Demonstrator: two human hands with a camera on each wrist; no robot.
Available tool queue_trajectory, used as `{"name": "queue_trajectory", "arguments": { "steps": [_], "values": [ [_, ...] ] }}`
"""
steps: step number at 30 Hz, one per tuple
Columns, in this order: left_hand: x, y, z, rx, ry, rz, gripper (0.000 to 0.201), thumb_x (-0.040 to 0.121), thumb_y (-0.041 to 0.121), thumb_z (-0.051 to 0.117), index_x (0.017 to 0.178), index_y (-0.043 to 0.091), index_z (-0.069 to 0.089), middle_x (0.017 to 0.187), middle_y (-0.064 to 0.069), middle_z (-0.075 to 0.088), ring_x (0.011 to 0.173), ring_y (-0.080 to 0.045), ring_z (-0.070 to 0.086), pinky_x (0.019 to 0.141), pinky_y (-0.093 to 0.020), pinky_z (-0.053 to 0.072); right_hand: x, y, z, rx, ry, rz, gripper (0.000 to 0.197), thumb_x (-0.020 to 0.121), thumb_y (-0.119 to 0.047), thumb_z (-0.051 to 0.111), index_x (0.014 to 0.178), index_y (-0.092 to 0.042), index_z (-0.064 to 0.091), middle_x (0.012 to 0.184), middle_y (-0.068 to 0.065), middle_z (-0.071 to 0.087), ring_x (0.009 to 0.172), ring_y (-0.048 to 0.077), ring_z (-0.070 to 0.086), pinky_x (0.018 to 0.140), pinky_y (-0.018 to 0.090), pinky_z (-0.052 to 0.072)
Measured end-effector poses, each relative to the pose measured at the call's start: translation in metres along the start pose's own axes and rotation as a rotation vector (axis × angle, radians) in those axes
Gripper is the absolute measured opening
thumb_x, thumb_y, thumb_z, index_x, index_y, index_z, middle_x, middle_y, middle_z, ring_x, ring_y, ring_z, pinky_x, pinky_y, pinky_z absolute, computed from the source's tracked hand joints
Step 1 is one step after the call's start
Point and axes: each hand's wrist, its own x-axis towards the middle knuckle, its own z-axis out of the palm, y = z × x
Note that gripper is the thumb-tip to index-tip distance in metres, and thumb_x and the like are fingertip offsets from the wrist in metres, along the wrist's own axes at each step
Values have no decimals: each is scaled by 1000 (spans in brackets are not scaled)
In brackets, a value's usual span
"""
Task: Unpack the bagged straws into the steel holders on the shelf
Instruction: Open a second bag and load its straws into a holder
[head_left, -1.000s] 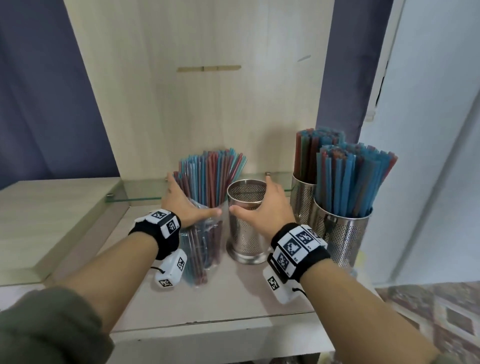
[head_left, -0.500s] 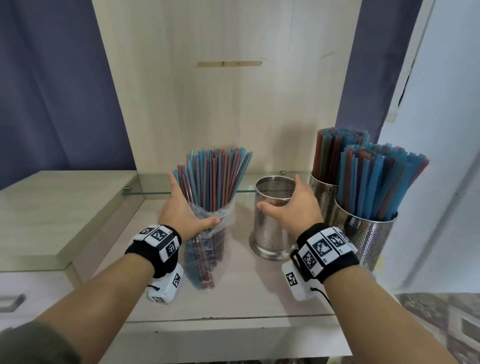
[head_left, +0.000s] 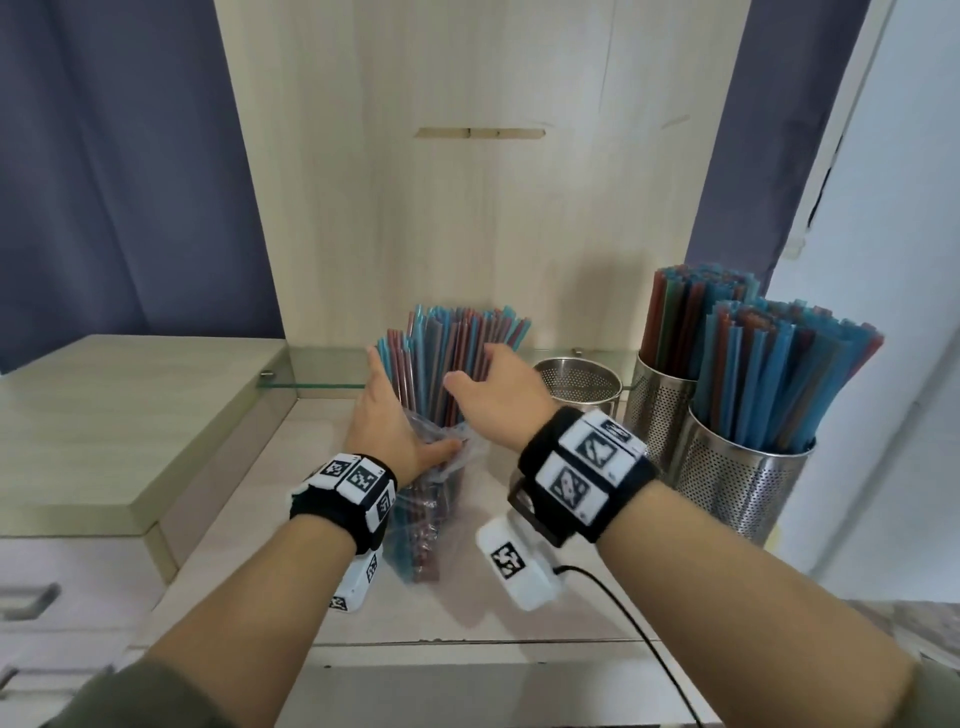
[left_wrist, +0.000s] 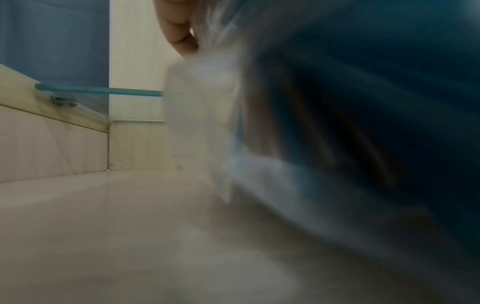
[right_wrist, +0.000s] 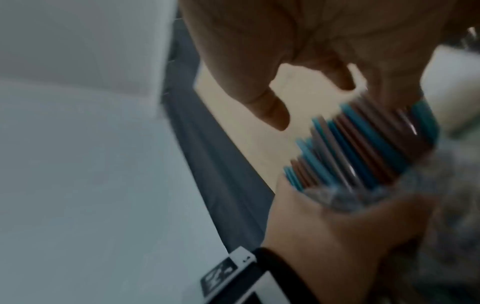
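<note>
A clear plastic bag of blue and red straws (head_left: 452, 364) stands upright on the wooden shelf (head_left: 467, 608). My left hand (head_left: 402, 415) grips the bag round its middle, thumb across the crumpled plastic in front. My right hand (head_left: 478, 374) reaches to the straws' upper part, fingers at their right side and thumb in front. In the right wrist view the straws (right_wrist: 363, 148) are blurred, and the thumb of my right hand (right_wrist: 311, 98) stands apart from them. The empty steel holder (head_left: 576, 379) stands just right of the bag. The left wrist view shows only the blurred bag (left_wrist: 337, 102) and my fingers (left_wrist: 179, 30).
Two steel holders full of straws (head_left: 660, 405) (head_left: 743, 473) stand at the shelf's right end, close to the empty one. A glass ledge (head_left: 322, 371) runs along the back. A wooden counter (head_left: 130, 415) lies to the left, and a cable (head_left: 623, 597) trails from my right wrist.
My right hand has left the empty holder and moved left onto the straws. My left hand has kept its grip on the bag. The head camera has tilted up.
</note>
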Motion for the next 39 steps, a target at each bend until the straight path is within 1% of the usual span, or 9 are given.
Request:
{"name": "queue_trajectory", "arguments": {
  "steps": [2, 5, 7, 13, 19, 24, 33, 36, 39],
  "values": [
    [0, -2, -1, -33, 12, 13, 152, 53, 46, 93, 152, 22, -19, 155, -14, 29, 141, -30, 32, 114, -45, 32, 17, 0, 17, 151, -41, 227, 81, 93, -37, 58, 152, -1, 15, 121, 13, 60, 105, 25, 61, 81, 32, 52],
    [-1, -4, -2, -107, 61, 103, 148, 49, 55, 90, 152, 27, -12, 151, -8, 36, 138, -25, 36, 112, -45, 37, 39, 3, 33, 327, 56, 332, 99, 87, -36, 67, 154, -4, 2, 150, 19, 37, 133, 34, 44, 106, 42, 42],
    [-1, -5, -2, -167, 92, 141, 145, 50, 54, 90, 153, 27, -9, 148, -5, 39, 136, -21, 39, 111, -42, 39, 47, 5, 35, 445, 101, 298, 104, 85, -32, 72, 154, -6, -1, 153, 16, 32, 136, 32, 40, 105, 39, 39],
    [-4, -2, -7, -263, 224, 196, 141, 58, 45, 90, 152, 27, -12, 155, -7, 29, 143, -19, 30, 116, -42, 33, 49, 7, 34, 654, 130, 66, 69, 73, -22, 85, 130, -9, 48, 110, -3, 65, 105, 15, 65, 93, 32, 53],
    [-5, -4, -8, -314, 226, 241, 142, 59, 43, 91, 152, 26, -15, 155, -5, 29, 143, -15, 32, 116, -34, 32, 40, 7, 29, 521, 183, -186, 61, 75, -23, 83, 122, -19, 45, 114, -5, 62, 107, 7, 61, 98, 33, 52],
    [-10, 2, -10, -242, 195, 189, 139, 56, 53, 89, 151, 33, -12, 142, -5, 46, 128, -20, 50, 103, -38, 46, 37, 14, 42, 410, 235, -210, 73, 66, -56, 73, 124, -21, 48, 121, -1, 58, 113, 14, 59, 98, 42, 52],
    [-12, 7, -10, -172, 185, 133, 146, 58, 50, 89, 152, 23, -20, 146, -8, 39, 129, -26, 46, 99, -34, 41, 42, 21, 37, 415, 301, -215, 49, 83, -29, 77, 122, -14, 52, 105, -8, 63, 96, 6, 62, 88, 25, 51],
    [-11, 3, -10, -149, 141, 90, 146, 58, 57, 86, 146, 36, -29, 133, -6, 56, 116, -26, 58, 92, -33, 46, 45, 24, 37, 377, 288, -217, 42, 84, -30, 75, 117, -15, 56, 104, -6, 66, 97, 10, 64, 90, 32, 54],
    [-8, 2, -11, -129, 183, 97, 145, 54, 60, 86, 150, 34, -20, 140, -6, 49, 125, -25, 50, 100, -40, 46, 46, 26, 37, 366, 255, -199, 33, 87, -31, 73, 112, -17, 57, 102, -6, 67, 95, 10, 65, 89, 34, 55]
  ]
}}
